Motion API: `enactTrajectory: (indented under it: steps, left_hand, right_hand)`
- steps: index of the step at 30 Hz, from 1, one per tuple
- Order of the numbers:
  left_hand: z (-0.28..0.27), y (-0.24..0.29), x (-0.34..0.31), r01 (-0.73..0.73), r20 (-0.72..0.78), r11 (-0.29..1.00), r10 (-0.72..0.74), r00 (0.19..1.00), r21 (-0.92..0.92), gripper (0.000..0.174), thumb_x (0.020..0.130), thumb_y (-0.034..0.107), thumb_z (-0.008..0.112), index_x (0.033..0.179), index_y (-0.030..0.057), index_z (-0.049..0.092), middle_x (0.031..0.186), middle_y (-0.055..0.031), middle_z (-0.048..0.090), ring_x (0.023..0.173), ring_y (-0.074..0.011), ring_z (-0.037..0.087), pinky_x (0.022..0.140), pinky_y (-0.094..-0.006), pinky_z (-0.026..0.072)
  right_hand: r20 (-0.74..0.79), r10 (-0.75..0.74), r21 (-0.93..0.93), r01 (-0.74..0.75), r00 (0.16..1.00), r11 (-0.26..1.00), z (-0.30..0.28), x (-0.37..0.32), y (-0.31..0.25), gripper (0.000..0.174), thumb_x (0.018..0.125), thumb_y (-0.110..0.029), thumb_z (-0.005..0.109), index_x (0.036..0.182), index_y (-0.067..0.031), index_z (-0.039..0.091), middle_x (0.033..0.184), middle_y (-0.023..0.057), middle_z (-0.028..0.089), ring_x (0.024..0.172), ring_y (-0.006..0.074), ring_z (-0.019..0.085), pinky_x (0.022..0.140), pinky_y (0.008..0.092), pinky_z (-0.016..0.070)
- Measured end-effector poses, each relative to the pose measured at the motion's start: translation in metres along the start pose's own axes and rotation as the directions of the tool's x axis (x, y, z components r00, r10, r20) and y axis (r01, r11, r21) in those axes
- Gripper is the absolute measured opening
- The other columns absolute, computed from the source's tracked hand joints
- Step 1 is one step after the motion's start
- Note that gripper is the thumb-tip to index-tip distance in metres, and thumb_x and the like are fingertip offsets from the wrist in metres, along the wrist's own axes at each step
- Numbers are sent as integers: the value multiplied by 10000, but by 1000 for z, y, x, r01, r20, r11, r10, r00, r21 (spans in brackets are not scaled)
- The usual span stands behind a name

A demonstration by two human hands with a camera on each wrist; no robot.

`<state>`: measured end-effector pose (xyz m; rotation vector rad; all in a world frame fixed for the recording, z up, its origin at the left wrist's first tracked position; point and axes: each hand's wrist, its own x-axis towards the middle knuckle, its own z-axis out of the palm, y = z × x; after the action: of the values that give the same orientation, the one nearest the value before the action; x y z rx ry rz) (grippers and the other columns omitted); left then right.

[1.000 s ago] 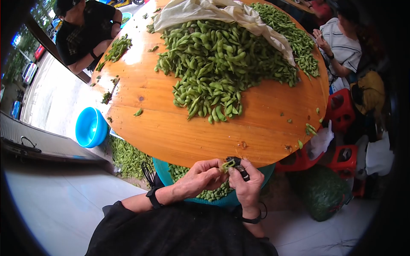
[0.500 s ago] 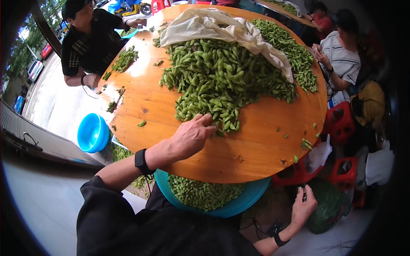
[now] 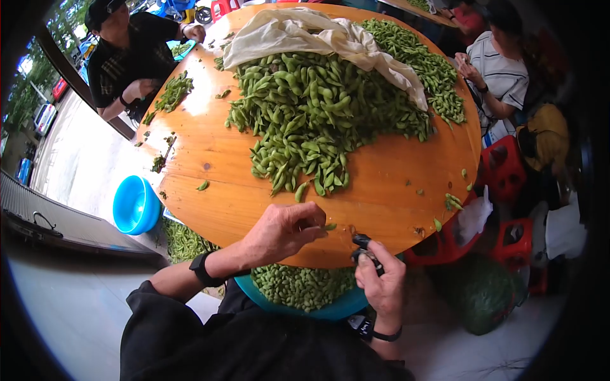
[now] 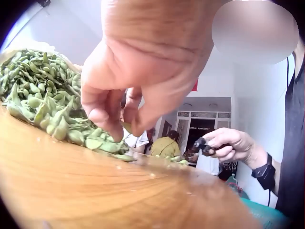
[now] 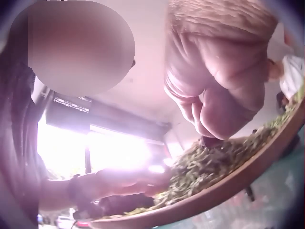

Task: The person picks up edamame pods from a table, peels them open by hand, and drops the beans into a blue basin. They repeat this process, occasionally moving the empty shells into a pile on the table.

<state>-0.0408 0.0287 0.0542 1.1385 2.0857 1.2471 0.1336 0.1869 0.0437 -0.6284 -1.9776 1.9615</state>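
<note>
My left hand (image 3: 286,232) hangs over the near edge of the round wooden table (image 3: 254,219), pinching a green soybean pod (image 3: 329,227) between thumb and fingertips. In the left wrist view its fingers (image 4: 114,112) bend down close over the tabletop, beside the pod pile (image 4: 57,112). My right hand (image 3: 382,279) is at the table's near edge, with black coverings (image 3: 361,240) at thumb and index fingertips. Those two tips stand a little apart, with no pod visible between them. Below the edge, a teal basin (image 3: 337,309) holds shelled green beans (image 3: 298,287).
A large heap of soybean pods (image 3: 305,108) lies under a pale cloth (image 3: 298,32). More pods (image 3: 194,240) lie on the floor at left, by a blue basin (image 3: 136,206). Red stools (image 3: 502,168) and a dark green sack (image 3: 480,295) stand right. Two people (image 3: 130,51) sit across.
My left hand reached from near the right hand to the pod heap, then came back toward me with a pod. The right hand swung out right and down, then returned beside the left.
</note>
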Motion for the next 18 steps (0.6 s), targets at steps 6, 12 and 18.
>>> enactTrajectory:
  steps: [6, 12, 18]
  left_hand:
    - [33, 0, -30, 169, 49, 621, -205, 978, -765, 81, 930, 23, 661, 908, 14, 583, 861, 19, 620, 846, -37, 591, 718, -220, 526]
    - [46, -9, -39, 132, 11, 629, -193, 981, -766, 80, 932, 43, 665, 942, 9, 593, 874, -35, 686, 807, -64, 628, 675, -226, 503]
    - [51, -14, -41, 167, 43, 566, -226, 973, -808, 97, 916, 38, 679, 915, 10, 586, 820, -56, 680, 689, -90, 614, 576, -233, 471]
  right_hand:
    - [180, 80, 385, -145, 980, 912, 23, 6, 7, 281, 971, 3, 542, 1236, 88, 582, 820, -2, 508, 573, 34, 445, 477, 210, 363]
    - [202, 87, 315, -149, 975, 937, 23, 7, 10, 267, 964, -2, 558, 1205, 111, 586, 852, 9, 487, 580, 44, 457, 481, 213, 359]
    - [204, 103, 317, -165, 974, 934, 22, 7, 15, 252, 956, -1, 571, 1178, 116, 595, 865, 17, 490, 573, 51, 460, 478, 217, 355]
